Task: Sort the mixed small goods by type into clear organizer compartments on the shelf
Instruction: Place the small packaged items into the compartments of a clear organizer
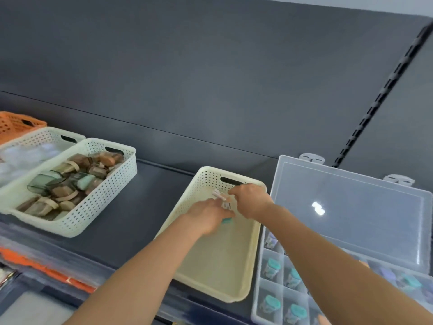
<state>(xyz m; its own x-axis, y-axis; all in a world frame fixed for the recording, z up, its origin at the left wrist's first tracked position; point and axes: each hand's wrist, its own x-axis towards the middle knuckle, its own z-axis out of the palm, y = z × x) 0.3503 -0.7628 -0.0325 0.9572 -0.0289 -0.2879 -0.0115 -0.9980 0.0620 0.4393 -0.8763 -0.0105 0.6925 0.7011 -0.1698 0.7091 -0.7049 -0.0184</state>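
Note:
A cream perforated basket [218, 273] stands on the dark shelf, and both my hands reach into its far end. My right hand [249, 201] pinches a small pale pink-and-white item [219, 195] near the basket's handle slot. Just left of it, my left hand [208, 218] covers a small teal item [226, 221] and seems to curl over it; the grip is hidden. A little clear item [226, 205] shows between the two hands. To the right lies the clear organizer [271, 299] with its lid [351, 219] open; several compartments hold small teal-capped goods [271, 266].
At left, a white perforated basket [98, 207] holds several brown and green packets. Behind it stand another white basket [46, 134] with clear bags and an orange basket [16, 123]. A slotted black upright [384, 90] runs up the back panel. The shelf's front edge carries an orange strip [46, 270].

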